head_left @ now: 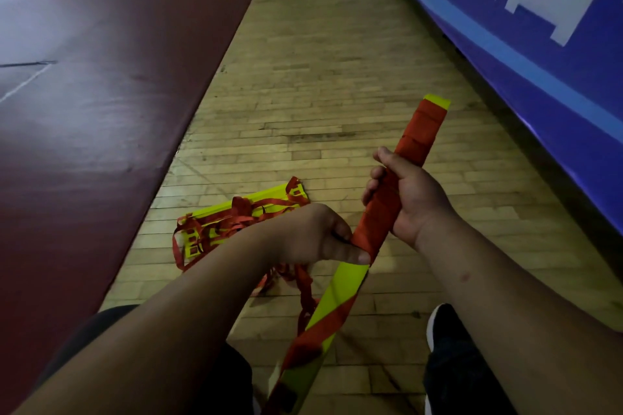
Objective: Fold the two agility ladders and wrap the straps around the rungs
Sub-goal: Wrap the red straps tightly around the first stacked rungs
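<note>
Two hands hold one folded ladder point(344, 291), a flat bundle of yellow rungs that slants from the near centre up toward the far right. An orange strap point(417, 136) is wound closely round the upper half of the bundle, leaving a short yellow tip bare at the far end. The right hand point(409, 200) grips the wrapped part, fingers curled round it from the right. Just below it, the left hand point(312, 234) pinches the strap against the bundle's left edge, thumb pressed flat on the orange band. Lower down, a single orange turn crosses the bare yellow rungs at a slant. Loose strap hangs beneath the left hand toward the floor. The second ladder point(236, 221) lies on the wooden floor point(320, 77) to the left of the hands, its yellow rungs stacked and its orange straps in a loose tangle. A dark red mat point(84, 111) borders the floor on the left, a blue banner point(522, 44) on the right. A black shoe point(448, 330) rests at near right.
</note>
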{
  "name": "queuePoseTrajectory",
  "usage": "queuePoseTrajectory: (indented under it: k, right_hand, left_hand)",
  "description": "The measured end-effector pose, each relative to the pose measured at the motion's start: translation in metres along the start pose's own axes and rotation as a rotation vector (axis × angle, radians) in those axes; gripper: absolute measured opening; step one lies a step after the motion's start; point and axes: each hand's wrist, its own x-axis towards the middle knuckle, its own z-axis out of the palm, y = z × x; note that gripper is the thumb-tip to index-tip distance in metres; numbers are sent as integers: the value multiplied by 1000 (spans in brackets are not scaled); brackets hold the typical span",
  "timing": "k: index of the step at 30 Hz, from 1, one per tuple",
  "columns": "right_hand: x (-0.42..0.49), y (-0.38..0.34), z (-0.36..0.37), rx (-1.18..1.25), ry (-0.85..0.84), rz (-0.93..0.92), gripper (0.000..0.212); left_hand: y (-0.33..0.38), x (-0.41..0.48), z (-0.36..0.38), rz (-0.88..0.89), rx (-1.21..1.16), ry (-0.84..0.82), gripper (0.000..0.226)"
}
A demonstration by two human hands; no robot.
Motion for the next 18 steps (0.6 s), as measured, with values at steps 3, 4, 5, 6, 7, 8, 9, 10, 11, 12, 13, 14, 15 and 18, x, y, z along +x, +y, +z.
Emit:
queuePoseTrajectory:
  k: [3, 4, 5, 6, 7, 8, 9, 10, 11, 12, 13, 14, 15, 18]
  right_hand:
    - [2, -1, 0, 4, 50, -14, 8]
    - [3, -2, 0, -2, 72, -23, 7]
    - [3, -3, -2, -11, 93, -33, 7]
    - [4, -2, -3, -29, 114, -47, 7]
    - [5, -1, -3, -57, 133, -66, 7]
    - [6, 1, -5, -91, 153, -87, 7]
    - [7, 3, -6, -124, 171, -106, 6]
    - [9, 5, -6, -148, 189, -121, 5]
    - [10, 6, -6, -163, 204, -131, 5]
    - [10, 6, -6, -168, 214, -134, 5]
    - [11, 6, -6, -165, 217, -133, 3]
    - [11, 5, -5, -152, 212, -126, 2]
    - [10, 4, -4, -122, 193, -114, 1]
    - [0, -1, -3, 68, 32, -58, 7]
  left_hand:
    - [2, -1, -3, -2, 28, 33, 31]
    - [2, -1, -3, -4, 70, 53, 33]
    - [2, 0, -2, -8, 116, 70, 36]
    - [2, 1, 1, -15, 160, 88, 40]
    - [3, 2, 4, -28, 210, 105, 46]
    - [4, 3, 8, -44, 274, 123, 52]
    - [6, 4, 12, -62, 356, 136, 59]
    - [6, 5, 15, -82, 449, 146, 66]
    - [7, 7, 17, -96, 527, 156, 70]
    - [7, 8, 18, -96, 570, 169, 70]
    - [6, 8, 19, -85, 571, 181, 68]
    - [5, 7, 18, -73, 529, 186, 64]
    - [6, 5, 16, -68, 454, 174, 60]
    - [9, -3, 7, -31, 141, 68, 40]
